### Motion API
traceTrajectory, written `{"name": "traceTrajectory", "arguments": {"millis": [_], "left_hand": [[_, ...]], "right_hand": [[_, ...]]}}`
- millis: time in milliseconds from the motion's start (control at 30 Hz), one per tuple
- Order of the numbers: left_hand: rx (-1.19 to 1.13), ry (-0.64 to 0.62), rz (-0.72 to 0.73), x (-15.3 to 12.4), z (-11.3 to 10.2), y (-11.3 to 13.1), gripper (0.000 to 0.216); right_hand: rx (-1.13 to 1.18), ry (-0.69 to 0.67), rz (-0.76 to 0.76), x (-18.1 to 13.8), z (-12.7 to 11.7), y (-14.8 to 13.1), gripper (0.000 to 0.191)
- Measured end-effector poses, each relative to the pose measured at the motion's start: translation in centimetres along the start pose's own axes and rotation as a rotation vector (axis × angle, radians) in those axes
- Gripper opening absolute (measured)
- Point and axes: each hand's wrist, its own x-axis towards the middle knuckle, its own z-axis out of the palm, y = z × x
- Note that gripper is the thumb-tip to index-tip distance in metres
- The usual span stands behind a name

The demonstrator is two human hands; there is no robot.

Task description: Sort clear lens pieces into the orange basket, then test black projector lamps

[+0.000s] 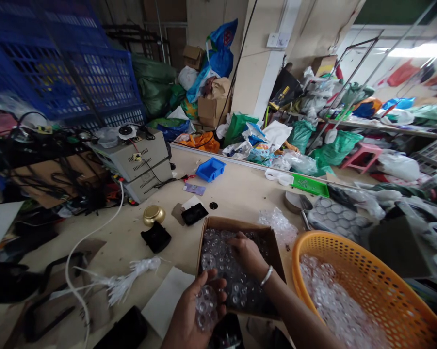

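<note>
My left hand [194,310] is palm up near the front of the cardboard box [201,252], its fingers curled round a clear plastic lens disc [206,306] with several round bumps. Whether more discs lie beneath it I cannot tell. Inside the box, my right hand [248,254], with a white bracelet at the wrist, reaches down among many similar clear discs [218,252]. Its fingers are bent together against them; what they grip, if anything, is hidden. To the right, an orange perforated basket [371,261] holds a heap of clear plastic pieces [334,291].
Beyond the box are a black plastic part [194,213], a gold round cap [153,214] and a blue bin [211,169]. A metal scoop [297,203] lies behind the basket. White cable ties [125,281] and a white cord [74,252] are at left, near grey stacked units [141,160].
</note>
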Motion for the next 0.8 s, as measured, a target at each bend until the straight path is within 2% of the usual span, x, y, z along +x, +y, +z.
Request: {"name": "traceTrajectory", "arguments": {"millis": [133,233,333,433,500,567,633,700,767,800], "left_hand": [[-0.002,0.003,-0.019,-0.2,0.1,0.2,0.016],[0.006,0.022,-0.012,-0.4,0.3,0.4,0.014],[0.004,0.017,-0.008,-0.4,0.5,0.4,0.015],[-0.03,-0.018,-0.024,-0.2,0.6,0.3,0.018],[-0.074,-0.07,-0.024,-0.1,0.8,0.2,0.022],[-0.129,-0.138,-0.012,0.0,1.1,0.1,0.025],[-0.191,-0.221,0.002,-0.1,1.4,0.0,0.027],[-0.254,-0.28,0.02,-0.1,1.6,0.2,0.025],[-0.281,-0.256,0.031,-0.2,1.6,0.5,0.02],[-0.275,-0.214,0.036,-0.2,1.5,0.7,0.016]], "right_hand": [[-0.046,-0.067,-0.014,1.0,0.4,-2.0,0.022],[-0.044,-0.056,-0.004,1.0,0.0,-2.0,0.015],[0.002,0.007,0.004,0.4,-1.1,-0.5,0.012],[0.087,0.108,0.005,-0.7,-2.6,0.8,0.02],[0.213,0.211,-0.015,-1.8,-3.7,0.6,0.02],[0.341,0.272,-0.076,-3.1,-4.7,-0.8,0.015],[0.4,0.23,-0.182,-4.5,-5.8,-2.9,0.012],[0.457,0.107,-0.32,-5.5,-6.6,-4.7,0.008],[0.548,0.04,-0.38,-5.7,-7.1,-5.3,0.013],[0.58,0.054,-0.349,-5.5,-7.0,-5.0,0.016]]}}
